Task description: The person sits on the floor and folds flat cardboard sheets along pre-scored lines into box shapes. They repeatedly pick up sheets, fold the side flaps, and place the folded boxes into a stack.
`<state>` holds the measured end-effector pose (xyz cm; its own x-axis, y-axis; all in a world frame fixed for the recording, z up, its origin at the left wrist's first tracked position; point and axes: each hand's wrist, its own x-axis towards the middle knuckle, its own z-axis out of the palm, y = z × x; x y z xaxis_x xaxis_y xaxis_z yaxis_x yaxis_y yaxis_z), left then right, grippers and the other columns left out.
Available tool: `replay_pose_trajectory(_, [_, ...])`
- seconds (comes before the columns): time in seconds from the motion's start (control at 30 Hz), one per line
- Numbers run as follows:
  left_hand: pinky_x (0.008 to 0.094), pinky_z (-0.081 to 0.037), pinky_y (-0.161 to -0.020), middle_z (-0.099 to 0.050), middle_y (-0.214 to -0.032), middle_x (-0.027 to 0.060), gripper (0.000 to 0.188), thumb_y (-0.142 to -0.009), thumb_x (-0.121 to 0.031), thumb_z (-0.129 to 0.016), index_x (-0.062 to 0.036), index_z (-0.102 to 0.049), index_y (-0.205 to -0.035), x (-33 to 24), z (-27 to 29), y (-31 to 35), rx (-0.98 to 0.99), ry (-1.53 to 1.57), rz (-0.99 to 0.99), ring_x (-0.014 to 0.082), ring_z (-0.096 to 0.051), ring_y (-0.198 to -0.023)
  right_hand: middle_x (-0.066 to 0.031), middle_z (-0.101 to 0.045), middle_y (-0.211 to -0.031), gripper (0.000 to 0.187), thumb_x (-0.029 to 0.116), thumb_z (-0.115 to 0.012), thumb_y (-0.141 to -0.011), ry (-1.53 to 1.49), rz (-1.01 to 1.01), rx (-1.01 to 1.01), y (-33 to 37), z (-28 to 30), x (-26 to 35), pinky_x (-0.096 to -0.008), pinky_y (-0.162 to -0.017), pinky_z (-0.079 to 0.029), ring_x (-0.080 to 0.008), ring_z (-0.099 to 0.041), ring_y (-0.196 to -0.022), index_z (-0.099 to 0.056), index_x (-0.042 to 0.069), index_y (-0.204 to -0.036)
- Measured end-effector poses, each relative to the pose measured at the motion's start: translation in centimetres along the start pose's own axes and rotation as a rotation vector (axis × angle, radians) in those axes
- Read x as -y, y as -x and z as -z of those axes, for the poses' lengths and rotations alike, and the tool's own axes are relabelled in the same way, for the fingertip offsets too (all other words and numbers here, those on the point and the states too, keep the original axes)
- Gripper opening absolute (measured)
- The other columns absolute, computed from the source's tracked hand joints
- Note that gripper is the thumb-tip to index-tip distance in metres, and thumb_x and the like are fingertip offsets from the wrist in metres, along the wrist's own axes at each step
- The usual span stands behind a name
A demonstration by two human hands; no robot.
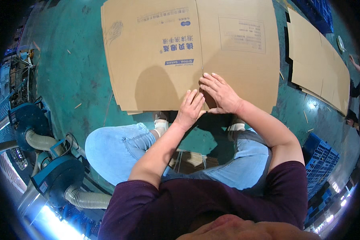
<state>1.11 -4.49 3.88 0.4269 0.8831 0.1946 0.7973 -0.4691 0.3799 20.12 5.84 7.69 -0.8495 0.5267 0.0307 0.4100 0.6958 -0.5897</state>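
A stack of flattened cardboard boxes (244, 64) lies before me, brown, with blue and grey print and a line running down its middle. Beside that line, at the near edge, my left hand (189, 109) rests on the top sheet with its fingers stretched out. Slightly higher and to the right, my right hand (222, 96) lies across the line, fingers extended flat on the cardboard. The two hands nearly meet, and both thumbs are low by the sheet's near edge. Whether the thumbs reach under the edge is hard to see.
More flat cardboard sheets (314, 60) lie on the green floor (72, 80) at the right. Blue plastic crates (320, 160) stand at the lower right. Machines with ribbed hoses (86, 197) are at the left. Part of another person's arm (357, 66) shows at the far right.
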Motion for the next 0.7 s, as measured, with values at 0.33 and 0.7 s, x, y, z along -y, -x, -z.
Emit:
replay_pose_trajectory(0.33, [0.0518, -0.034, -0.105, -0.048, -0.130, 0.0143, 0.058, -0.066, -0.023, -0.075, 0.0017, -0.056, -0.115, -1.0, 0.4, -1.4, 0.104, -0.086, -0.028, 0.0364, -0.041, -0.124, -0.0100, -0.043, -0.137, 0.053, 0.032, -0.060, -0.082, 0.418, -0.192, -0.267, -6.4, 4.0, -3.2, -0.0433, -0.110, -0.023, -0.0323, -0.031, -0.132, -0.050, 0.005, -0.127])
replay_pose_trajectory(0.7, [0.0570, -0.036, -0.104, -0.047, -0.127, 0.0178, 0.061, -0.064, -0.018, -0.079, 0.0026, -0.053, -0.115, -1.6, -0.7, -1.3, 0.140, -0.213, -0.060, 0.0408, -0.041, -0.123, -0.0138, -0.060, -0.113, 0.044, 0.019, -0.072, -0.073, 0.347, -1.438, -1.055, 25.5, 9.6, -24.1, -0.0406, -0.091, -0.043, -0.0291, -0.054, -0.107, -0.061, 0.011, -0.114])
